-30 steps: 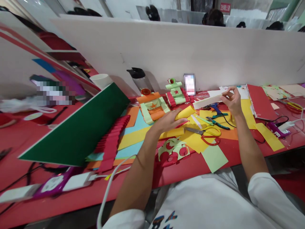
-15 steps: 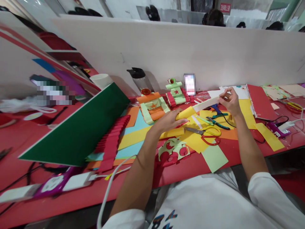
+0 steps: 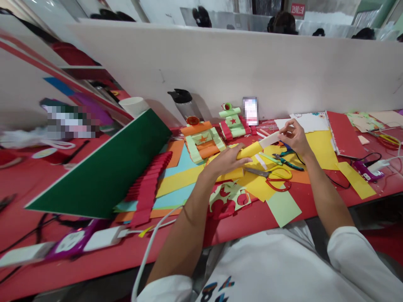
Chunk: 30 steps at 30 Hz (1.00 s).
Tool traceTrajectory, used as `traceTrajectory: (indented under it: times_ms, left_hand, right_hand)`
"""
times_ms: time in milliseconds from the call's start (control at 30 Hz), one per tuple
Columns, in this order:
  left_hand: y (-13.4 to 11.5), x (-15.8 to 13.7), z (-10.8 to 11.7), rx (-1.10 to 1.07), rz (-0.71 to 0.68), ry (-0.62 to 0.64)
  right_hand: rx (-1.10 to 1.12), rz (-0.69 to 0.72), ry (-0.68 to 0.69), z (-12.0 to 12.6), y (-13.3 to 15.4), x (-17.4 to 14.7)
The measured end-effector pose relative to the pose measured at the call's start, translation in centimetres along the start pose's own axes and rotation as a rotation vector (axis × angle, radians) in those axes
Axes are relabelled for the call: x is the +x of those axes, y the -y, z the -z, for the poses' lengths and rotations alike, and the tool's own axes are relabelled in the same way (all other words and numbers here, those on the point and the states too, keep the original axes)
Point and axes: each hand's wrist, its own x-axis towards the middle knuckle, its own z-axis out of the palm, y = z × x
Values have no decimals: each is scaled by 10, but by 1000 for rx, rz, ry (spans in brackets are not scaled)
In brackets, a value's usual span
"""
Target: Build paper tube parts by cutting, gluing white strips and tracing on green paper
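Observation:
My left hand (image 3: 228, 161) is closed around a rolled tube of yellow paper (image 3: 250, 151), tilted up to the right above the desk. At the tube's upper right end, my right hand (image 3: 293, 136) pinches the far end of a white strip (image 3: 269, 139). Whether the strip lies inside the tube or on its surface, I cannot tell. Below the hands lie scissors (image 3: 277, 178) with yellow and red handles, pliers (image 3: 288, 161) with teal handles and yellow paper sheets (image 3: 258, 186). Pale green paper with red circles (image 3: 229, 199) is nearer to me.
A green board (image 3: 103, 167) leans at the left beside pleated red paper (image 3: 151, 184). Behind are a bottle (image 3: 185, 107), paper models with stars (image 3: 203, 140) and a propped phone (image 3: 250, 111). A white partition (image 3: 220, 67) bounds the desk. A white cable (image 3: 147, 251) crosses the front edge.
My right hand has moved left toward the yellow tube, and less of the white strip shows between them. My left hand, with the tube, has shifted slightly right.

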Motion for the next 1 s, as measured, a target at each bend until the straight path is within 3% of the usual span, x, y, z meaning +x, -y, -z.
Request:
traceTrajectory:
  times_ms: [433,1000]
  left_hand:
    - [-8,3,-5,-24,-31,-24]
    - [-6,5,-12,16,-32,-42]
  right_hand:
    - [-12,-61,54,-32,-1,-7]
    - [41,-142,166,-50,-9,-8]
